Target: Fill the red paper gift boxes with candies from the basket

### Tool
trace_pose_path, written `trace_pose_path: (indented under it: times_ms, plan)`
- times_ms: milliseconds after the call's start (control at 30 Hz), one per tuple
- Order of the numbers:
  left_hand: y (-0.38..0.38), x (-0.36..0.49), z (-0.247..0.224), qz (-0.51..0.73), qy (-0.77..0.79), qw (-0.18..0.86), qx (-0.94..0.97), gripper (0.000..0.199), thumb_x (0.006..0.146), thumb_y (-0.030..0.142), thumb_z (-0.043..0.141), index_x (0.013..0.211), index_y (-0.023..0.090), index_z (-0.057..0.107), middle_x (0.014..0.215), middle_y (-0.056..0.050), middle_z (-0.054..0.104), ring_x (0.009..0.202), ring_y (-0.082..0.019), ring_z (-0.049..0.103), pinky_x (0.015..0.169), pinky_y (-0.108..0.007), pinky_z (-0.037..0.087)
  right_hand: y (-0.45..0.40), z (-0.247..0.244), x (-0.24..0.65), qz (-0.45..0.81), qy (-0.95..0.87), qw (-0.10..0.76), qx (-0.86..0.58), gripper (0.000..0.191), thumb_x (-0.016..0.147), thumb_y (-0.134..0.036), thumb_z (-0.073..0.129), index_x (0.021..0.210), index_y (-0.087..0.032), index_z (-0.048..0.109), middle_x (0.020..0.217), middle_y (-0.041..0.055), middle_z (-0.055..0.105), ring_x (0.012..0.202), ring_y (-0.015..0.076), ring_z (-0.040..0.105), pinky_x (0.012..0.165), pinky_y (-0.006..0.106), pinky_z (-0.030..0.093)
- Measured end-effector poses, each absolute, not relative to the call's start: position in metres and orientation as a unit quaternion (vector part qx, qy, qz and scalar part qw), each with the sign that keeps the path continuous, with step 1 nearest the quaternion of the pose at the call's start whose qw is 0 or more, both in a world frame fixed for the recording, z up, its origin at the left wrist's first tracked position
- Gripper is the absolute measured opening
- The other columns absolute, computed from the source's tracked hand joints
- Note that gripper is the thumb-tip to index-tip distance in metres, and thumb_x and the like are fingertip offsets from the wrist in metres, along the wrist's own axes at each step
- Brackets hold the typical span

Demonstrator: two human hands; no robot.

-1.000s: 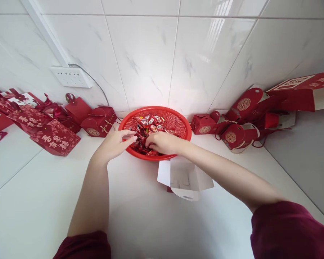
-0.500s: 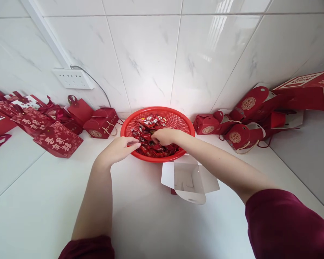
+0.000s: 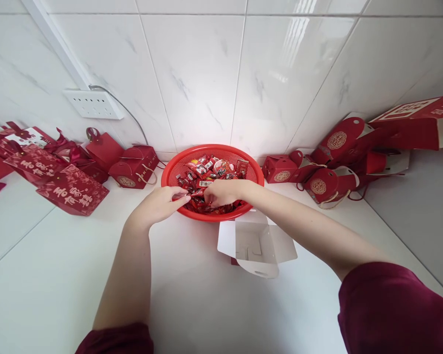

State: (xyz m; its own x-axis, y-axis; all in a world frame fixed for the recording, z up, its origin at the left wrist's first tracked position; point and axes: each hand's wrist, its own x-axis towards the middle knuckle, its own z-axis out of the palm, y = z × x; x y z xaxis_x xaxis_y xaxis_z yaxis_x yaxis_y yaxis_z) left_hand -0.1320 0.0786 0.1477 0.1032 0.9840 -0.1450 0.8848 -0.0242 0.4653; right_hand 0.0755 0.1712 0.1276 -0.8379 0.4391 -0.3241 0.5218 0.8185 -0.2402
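A round red plastic basket [image 3: 258, 174] with mesh sides stands against the wall, filled with small red-wrapped candies [image 3: 210, 167]. My right hand [image 3: 223, 191] is inside it, fingers curled down among the candies; the fingertips and anything between them are hidden. At the basket's left front rim rests my left hand [image 3: 162, 204], thumb and fingers apart, the tips by the candies and nothing held. Just in front of the basket, below my right forearm, sits an open carton [image 3: 256, 243], white inside with its flaps spread out; no candy shows in it.
Red gift boxes [image 3: 74, 191] with pale lettering crowd the left side, beside a handled red box [image 3: 133, 167]. More red boxes [image 3: 327, 184] with cord handles are piled on the right. A white socket strip [image 3: 94, 104] with a cable is on the tiled wall.
My right hand has moved slightly toward the front of the basket, uncovering more candies behind it. My left hand keeps its place at the rim. The view has shifted slightly.
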Motion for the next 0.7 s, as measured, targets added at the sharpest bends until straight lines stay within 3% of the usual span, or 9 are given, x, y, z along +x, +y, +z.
trace_pose_path:
  times_ms: [167, 267, 367, 567, 700]
  plan:
    - [0.078, -0.132, 0.148, 0.104, 0.660, 0.218, 0.712, 0.044, 0.088, 0.056, 0.049, 0.116, 0.029, 0.070, 0.123, -0.001, 0.069, 0.125, -0.030, 0.055, 0.095, -0.035, 0.049, 0.165, 0.111, 0.062, -0.192, 0.916, 0.213, 0.280, 0.040, 0.070, -0.019, 0.072, 0.109, -0.013, 0.066, 0.099, 0.0116, 0.072, 0.080, 0.0244, 0.067, 0.062, 0.029, 0.046]
    - [0.078, -0.132, 0.147, 0.105, 0.660, 0.211, 0.714, 0.045, 0.087, 0.056, 0.050, 0.115, 0.029, 0.071, 0.123, -0.001, 0.069, 0.125, -0.031, 0.055, 0.096, -0.036, 0.049, 0.165, 0.100, 0.059, -0.209, 0.910, 0.203, 0.295, 0.053, 0.070, -0.018, 0.070, 0.121, -0.010, 0.058, 0.110, 0.0181, 0.069, 0.088, 0.0285, 0.067, 0.066, 0.032, 0.048]
    - [0.079, -0.131, 0.147, 0.103, 0.658, 0.202, 0.719, 0.044, 0.086, 0.055, 0.051, 0.114, 0.029, 0.071, 0.119, -0.002, 0.071, 0.121, -0.031, 0.058, 0.095, -0.037, 0.049, 0.168, 0.091, 0.062, -0.253, 0.902, 0.169, 0.306, 0.060, 0.075, -0.028, 0.067, 0.130, -0.011, 0.050, 0.119, 0.0203, 0.065, 0.092, 0.0288, 0.067, 0.069, 0.034, 0.049]
    - [0.081, -0.131, 0.145, 0.105, 0.654, 0.200, 0.722, 0.045, 0.086, 0.055, 0.051, 0.115, 0.028, 0.071, 0.120, -0.002, 0.071, 0.117, -0.030, 0.061, 0.094, -0.035, 0.049, 0.176, 0.088, 0.073, -0.432, 0.846, 0.128, 0.285, 0.036, 0.082, -0.038, 0.056, 0.113, -0.019, 0.061, 0.097, 0.0054, 0.070, 0.074, 0.0185, 0.066, 0.062, 0.027, 0.050]
    - [0.081, -0.133, 0.145, 0.110, 0.650, 0.214, 0.721, 0.045, 0.085, 0.056, 0.052, 0.116, 0.029, 0.071, 0.119, -0.002, 0.071, 0.111, -0.028, 0.064, 0.090, -0.033, 0.051, 0.180, 0.088, 0.075, -0.523, 0.805, 0.058, 0.274, 0.038, 0.077, -0.031, 0.063, 0.114, -0.020, 0.062, 0.099, 0.0024, 0.069, 0.081, 0.0155, 0.064, 0.067, 0.023, 0.051]
